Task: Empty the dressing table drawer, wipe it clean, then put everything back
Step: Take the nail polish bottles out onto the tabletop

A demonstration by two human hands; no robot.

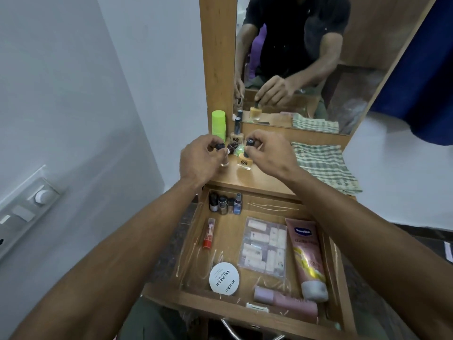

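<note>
The wooden drawer (pixel 339 273) stands pulled out below me. In it lie a pink Vaseline tube (pixel 308 258), a clear packet of sachets (pixel 266 251), a white round nail polish remover tin (pixel 224 278), a red tube (pixel 208 233), a pink bottle (pixel 286 301) and several small bottles (pixel 225 202) in the far left corner. On the table top, my left hand (pixel 198 160) pinches the black cap of a small clear bottle (pixel 53 163). My right hand (pixel 267 153) grips the black cap of a peach nail polish bottle (pixel 245 163).
A green cylinder (pixel 219 126) and another peach nail polish bottle (pixel 236 133) stand against the mirror frame (pixel 215 57). A checked cloth (pixel 323 163) lies folded on the right of the table top. A switch panel (pixel 29 207) is on the left wall.
</note>
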